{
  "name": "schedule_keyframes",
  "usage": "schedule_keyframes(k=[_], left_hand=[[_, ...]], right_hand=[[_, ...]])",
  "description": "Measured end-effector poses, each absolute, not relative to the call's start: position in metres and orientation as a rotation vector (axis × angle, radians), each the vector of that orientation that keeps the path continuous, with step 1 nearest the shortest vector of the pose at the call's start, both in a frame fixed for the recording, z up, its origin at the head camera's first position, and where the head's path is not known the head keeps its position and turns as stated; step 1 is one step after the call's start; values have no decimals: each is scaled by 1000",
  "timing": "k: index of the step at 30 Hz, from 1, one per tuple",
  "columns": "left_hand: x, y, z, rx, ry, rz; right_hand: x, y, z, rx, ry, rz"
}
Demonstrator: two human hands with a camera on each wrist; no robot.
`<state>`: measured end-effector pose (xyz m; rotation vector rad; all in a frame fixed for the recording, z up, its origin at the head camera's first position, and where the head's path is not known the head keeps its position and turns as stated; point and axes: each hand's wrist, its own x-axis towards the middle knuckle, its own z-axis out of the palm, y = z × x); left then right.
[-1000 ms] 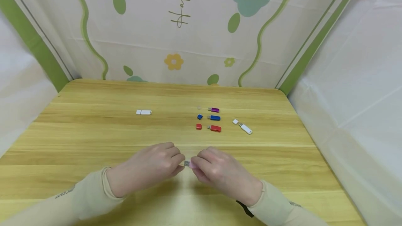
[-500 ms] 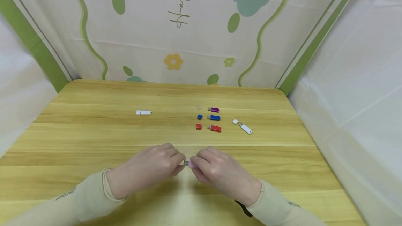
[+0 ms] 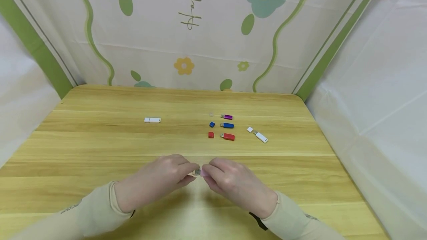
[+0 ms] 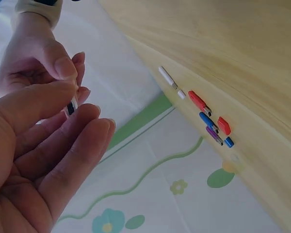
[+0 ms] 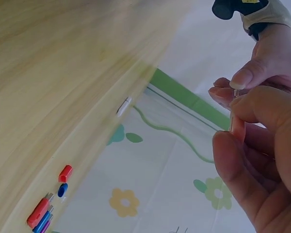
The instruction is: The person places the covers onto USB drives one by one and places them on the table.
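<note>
Above the front middle of the table, my right hand (image 3: 237,182) pinches a pink USB flash drive (image 3: 204,173) between thumb and fingers. Its metal plug points left toward my left hand (image 3: 158,182). Left thumb and forefinger pinch a small clear cap (image 3: 194,173), which overlaps the plug in the head view. In the left wrist view, the clear piece shows edge-on with a dark part inside, between both hands' fingertips. My right fingers hide most of the drive's pink body (image 5: 238,130).
Purple (image 3: 228,117), blue (image 3: 228,125) and red USB drives (image 3: 228,136) lie uncapped in a column, caps to their left. Farther right lies a white drive (image 3: 261,136) beside its cap (image 3: 250,129). A capped white drive (image 3: 152,120) lies left. A printed curtain hangs behind the table.
My left hand has shifted slightly right, its fingertips closer to the right hand's. The clear cap now overlaps the metal plug. The right hand stays almost still, and the drives on the table have not moved.
</note>
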<state>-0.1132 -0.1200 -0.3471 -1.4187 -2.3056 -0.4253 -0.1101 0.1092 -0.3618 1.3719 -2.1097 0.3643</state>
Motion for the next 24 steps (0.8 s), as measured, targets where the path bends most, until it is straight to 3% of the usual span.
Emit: schedule_keyframes(k=[24], left_hand=[[-112, -120, -346, -1411, -2161, -391]], right_hand=[[-110, 106, -357, 1371, -2071, 310]])
